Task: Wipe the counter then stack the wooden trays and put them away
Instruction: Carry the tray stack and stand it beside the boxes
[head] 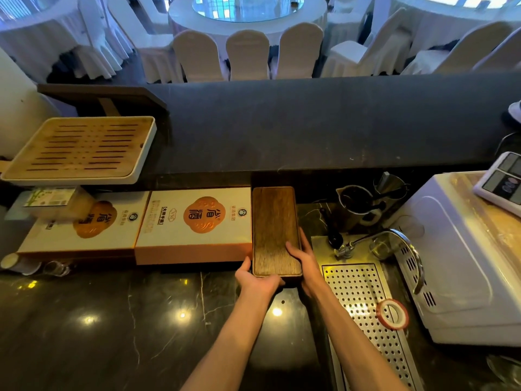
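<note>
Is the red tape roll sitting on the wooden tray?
No, the red tape roll lies on the perforated metal drain board, apart from the wooden tray held by both hands.

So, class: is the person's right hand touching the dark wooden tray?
Touching. The head view shows the right hand wrapped around the near right edge of the dark wooden tray, thumb lying on its top surface.

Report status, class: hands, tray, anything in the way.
Left hand and right hand both grip the dark wooden tray at its near end. Tray sits between orange gift box and perforated drain grille. Nothing on top.
</note>
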Tool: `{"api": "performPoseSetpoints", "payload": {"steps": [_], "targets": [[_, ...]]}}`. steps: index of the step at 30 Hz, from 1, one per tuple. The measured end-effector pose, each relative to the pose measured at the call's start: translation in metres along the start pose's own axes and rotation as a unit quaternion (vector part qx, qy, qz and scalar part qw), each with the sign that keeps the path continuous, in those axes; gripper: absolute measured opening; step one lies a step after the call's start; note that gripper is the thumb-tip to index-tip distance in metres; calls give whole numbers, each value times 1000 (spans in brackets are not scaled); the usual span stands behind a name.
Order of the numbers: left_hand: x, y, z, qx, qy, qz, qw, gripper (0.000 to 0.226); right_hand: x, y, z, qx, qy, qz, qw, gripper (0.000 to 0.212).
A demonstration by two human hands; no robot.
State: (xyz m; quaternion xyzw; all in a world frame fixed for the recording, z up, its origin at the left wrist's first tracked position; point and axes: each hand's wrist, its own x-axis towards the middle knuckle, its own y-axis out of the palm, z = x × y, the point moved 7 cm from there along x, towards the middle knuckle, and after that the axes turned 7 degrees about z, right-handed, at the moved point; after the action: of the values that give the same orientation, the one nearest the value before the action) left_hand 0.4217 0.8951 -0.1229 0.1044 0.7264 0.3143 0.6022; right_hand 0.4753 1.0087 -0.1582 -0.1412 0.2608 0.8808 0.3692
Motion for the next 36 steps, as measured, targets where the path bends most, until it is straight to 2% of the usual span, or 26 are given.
{"api": "performPoseSetpoints", "payload": {"steps": [4,7,12,14,17,21,23,25,28,32,36], "targets": [[-10,4,2,-7,2,85,996,47,-18,3,-2,-25,37,-60,997,80],[-6,1,-1,6,3,94,996,40,-37,4,-18,-40,59,-90,993,87],[6,-3,0,-1,16,77,997,32,-43,5,-25,-39,24,-105,993,60],[9,-3,3,-6,24,83,996,30,-39,1,-24,-41,14,-110,993,59],[10,-4,6,-22,33,90,995,32,-33,-3,-23,-44,26,-75,996,56],[3,4,3,18,21,101,994,43,-35,0,-9,-91,40,-70,993,55],[-4,4,3,59,6,99,993,52,-39,5,1,-135,16,-73,988,51],[-11,-6,-1,146,24,58,987,66,-43,7,10,-180,-14,-81,980,45],[-22,-21,-11,276,68,18,959,78,-46,12,14,-218,-10,-77,973,44],[-24,-17,-23,460,120,51,878,54,-49,15,5,-225,-17,-65,972,45],[-18,-13,-21,489,131,47,861,38,-50,12,4,-194,-34,-71,978,36]]}}
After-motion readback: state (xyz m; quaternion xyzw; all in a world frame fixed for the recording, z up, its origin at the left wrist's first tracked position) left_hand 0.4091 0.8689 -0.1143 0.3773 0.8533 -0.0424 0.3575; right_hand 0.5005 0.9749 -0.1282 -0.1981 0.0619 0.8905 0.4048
